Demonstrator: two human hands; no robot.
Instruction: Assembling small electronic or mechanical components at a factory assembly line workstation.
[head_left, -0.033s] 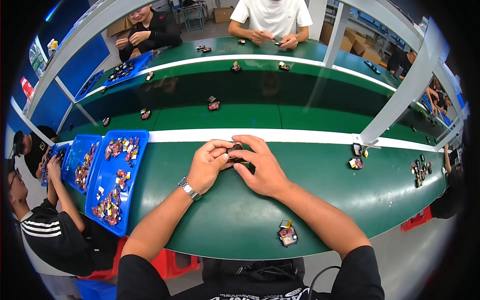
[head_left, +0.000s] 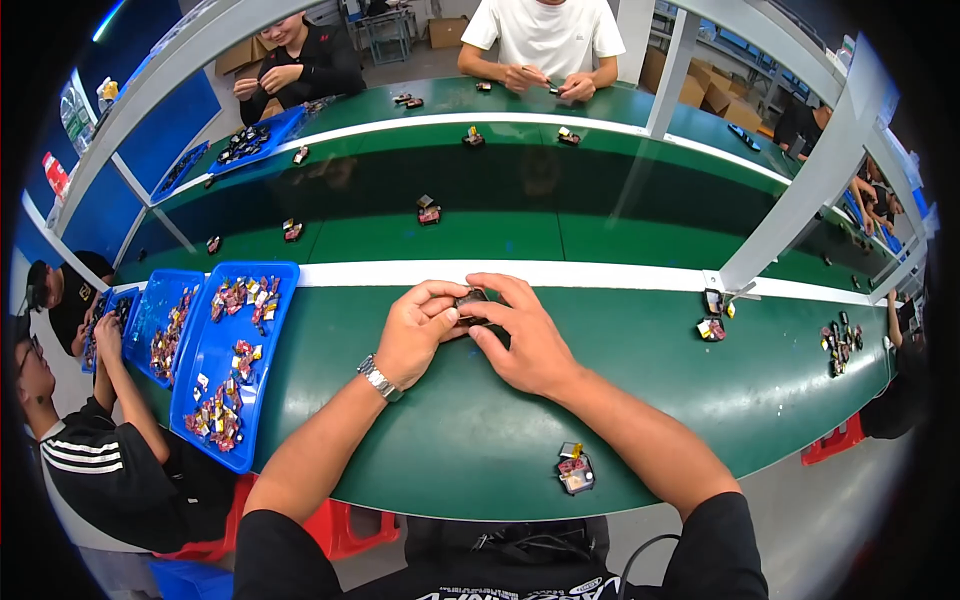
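Observation:
Above the green table, just in front of the white rail, my two hands meet around a small black plastic housing [head_left: 470,299]. The fingers and thumb of my left hand [head_left: 424,325] close on its left side; a metal watch sits on that wrist. My right hand [head_left: 520,330] grips the same housing from the right, its fingers curled over the top and the thumb below. Fingers cover much of the housing, so its inside does not show. Closer to my body lies an open black housing with a red circuit board and yellow-and-white parts [head_left: 575,470].
At my left, blue trays [head_left: 262,420] hold many red boards with small parts. More assemblies lie at the right, one by the frame post [head_left: 711,328], others in a cluster [head_left: 842,345]. Past the white rail [head_left: 620,273] runs a dark green belt carrying units [head_left: 429,214]. Co-workers sit around.

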